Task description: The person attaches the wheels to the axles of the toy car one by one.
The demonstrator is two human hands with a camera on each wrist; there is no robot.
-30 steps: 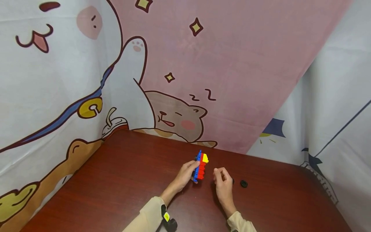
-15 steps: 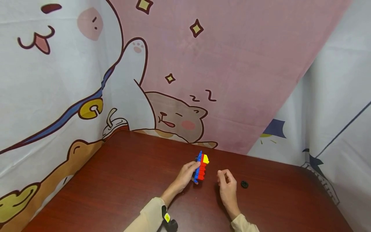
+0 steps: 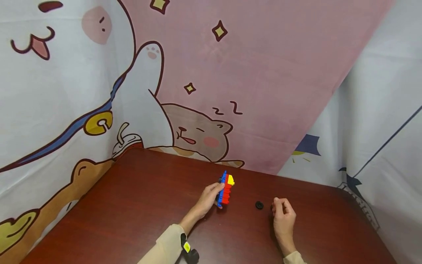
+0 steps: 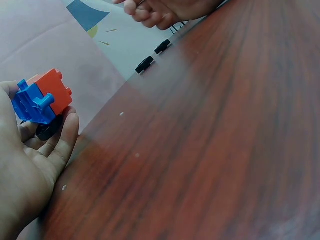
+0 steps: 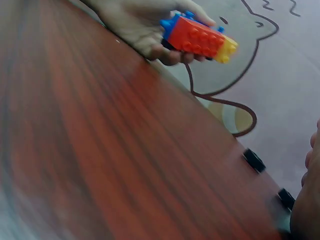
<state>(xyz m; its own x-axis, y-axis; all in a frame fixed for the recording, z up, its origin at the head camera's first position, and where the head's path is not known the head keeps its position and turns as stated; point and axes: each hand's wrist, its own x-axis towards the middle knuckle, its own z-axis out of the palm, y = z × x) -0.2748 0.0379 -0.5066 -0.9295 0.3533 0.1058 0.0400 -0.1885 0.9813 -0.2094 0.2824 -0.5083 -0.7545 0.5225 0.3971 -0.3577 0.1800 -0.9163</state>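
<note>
My left hand (image 3: 207,201) grips a toy brick car (image 3: 225,190) with a blue base, studded red bricks and a yellow brick at its far end, thumb along its side. A black wheel (image 4: 49,129) shows under the blue base in the left wrist view. To the right, my right hand (image 3: 285,218) hovers with loosely bent fingers, and nothing shows between them. Just left of its fingertips one loose black wheel (image 3: 259,205) lies on the table. A second loose wheel (image 5: 286,199) is mostly covered by the right hand in the head view.
The dark red-brown wooden table (image 3: 148,190) reaches back to a cartoon-printed cloth (image 3: 263,91) hanging behind it and at both sides. A black wrist camera (image 3: 189,251) is strapped over the left sleeve.
My right hand has moved right, passing over the loose wheels, so the nearer one is uncovered and the other partly hidden. The left hand keeps holding the toy brick car in place.
</note>
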